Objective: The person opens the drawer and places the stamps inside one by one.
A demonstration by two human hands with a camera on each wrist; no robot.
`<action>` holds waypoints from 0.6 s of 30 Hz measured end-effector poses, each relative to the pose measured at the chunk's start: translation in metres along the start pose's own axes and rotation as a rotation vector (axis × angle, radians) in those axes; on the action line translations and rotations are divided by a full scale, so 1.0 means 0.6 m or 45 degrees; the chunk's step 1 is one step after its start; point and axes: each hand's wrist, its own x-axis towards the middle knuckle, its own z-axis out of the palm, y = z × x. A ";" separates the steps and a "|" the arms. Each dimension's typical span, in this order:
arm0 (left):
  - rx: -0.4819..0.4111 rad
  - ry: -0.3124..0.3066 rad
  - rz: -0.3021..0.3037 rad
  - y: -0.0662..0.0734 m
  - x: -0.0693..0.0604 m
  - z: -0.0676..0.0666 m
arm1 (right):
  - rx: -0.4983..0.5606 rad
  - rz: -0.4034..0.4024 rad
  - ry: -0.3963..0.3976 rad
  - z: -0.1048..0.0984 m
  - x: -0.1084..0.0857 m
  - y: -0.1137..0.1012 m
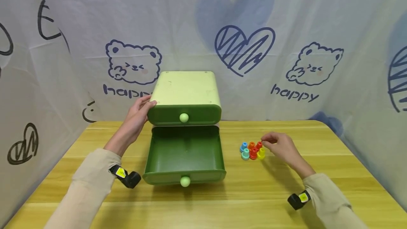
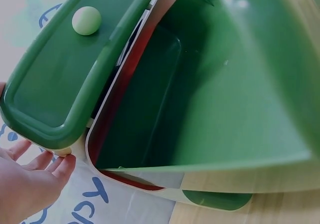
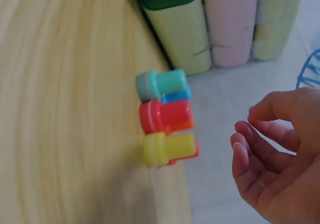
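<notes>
A green drawer cabinet [image 1: 187, 89] is touched by the left hand [image 1: 135, 119], and six small stampers [image 1: 253, 153] are approached by the right hand [image 1: 284, 148].
The left hand is rested at the cabinet's upper left front corner, its fingers laid along the side. The right hand is held just beside the stampers, its fingers loosely bent and the grasp unfilled. The stampers are clustered upright on the bench [image 1: 260, 193], right of the pulled-out drawer [image 1: 186, 158]; the top drawer [image 1: 168, 116] is closed.
</notes>
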 end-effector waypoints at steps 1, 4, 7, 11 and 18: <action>0.001 0.000 0.000 0.000 0.000 0.000 | 0.005 0.003 -0.004 0.001 0.001 0.003; 0.008 0.000 -0.001 0.002 0.000 -0.001 | 0.025 0.027 -0.023 0.003 0.001 0.011; 0.007 -0.003 0.002 0.002 -0.001 0.000 | 0.062 0.065 -0.047 0.007 0.002 0.021; 0.000 0.000 0.002 0.001 -0.001 0.000 | 0.167 0.121 -0.087 0.014 0.003 0.037; -0.020 0.006 0.008 0.000 -0.002 0.001 | 0.337 0.258 -0.081 0.024 0.006 0.062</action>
